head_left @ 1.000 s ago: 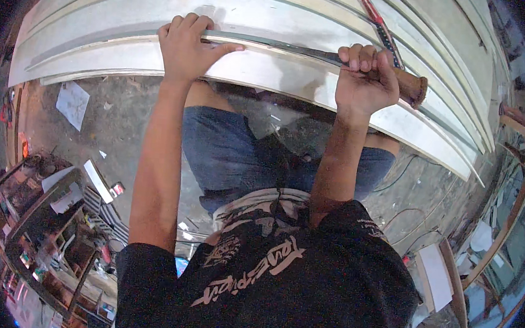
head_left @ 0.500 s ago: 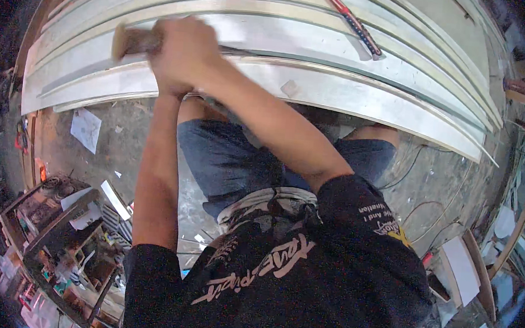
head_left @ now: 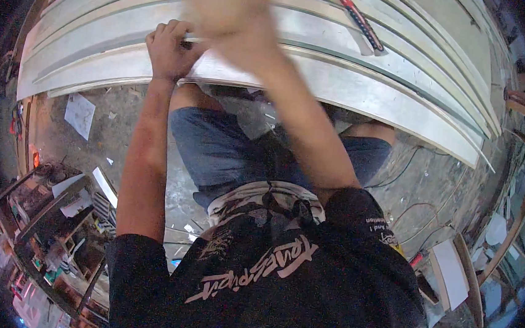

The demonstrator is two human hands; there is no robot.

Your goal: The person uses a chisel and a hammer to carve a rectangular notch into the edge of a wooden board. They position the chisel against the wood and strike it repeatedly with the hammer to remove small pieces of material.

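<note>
Strip point(head_left: 320, 57): narrow and pale, lying lengthwise near the front of the white tabletop point(head_left: 325, 36), passing behind the right hand and coming out on both sides.
Left hand point(head_left: 170, 49): resting over the strip's left part; fingers are curling closed and gripping it.
Right hand point(head_left: 246, 21): hanging above the strip, just beside the left hand, blurring strongly; fingers appear to be closing round a tan handle point(head_left: 213, 3), whose far part is staying hidden.
In the way: right hand and forearm point(head_left: 300, 117) are slanting across the tabletop, covering a stretch of strip.
Tool lying loose: a slim red-and-dark one point(head_left: 357, 20) is resting at an angle across the rear strips point(head_left: 434, 54), well apart from both hands.
Near board point(head_left: 390, 103): long, white, forming the front edge; the person's shorts point(head_left: 214, 154) are showing just below it.
Floor point(head_left: 129, 135): grey, carrying a white sheet point(head_left: 79, 115), small scraps and, at right, a dark cable point(head_left: 397, 178).
Lower left: a dark wooden frame point(head_left: 8, 218) is standing among clutter; a narrow white offcut point(head_left: 105, 187) is lying beside it.
Lower right: a white panel point(head_left: 449, 274) is leaning near a curved wooden rail point(head_left: 519, 230).
</note>
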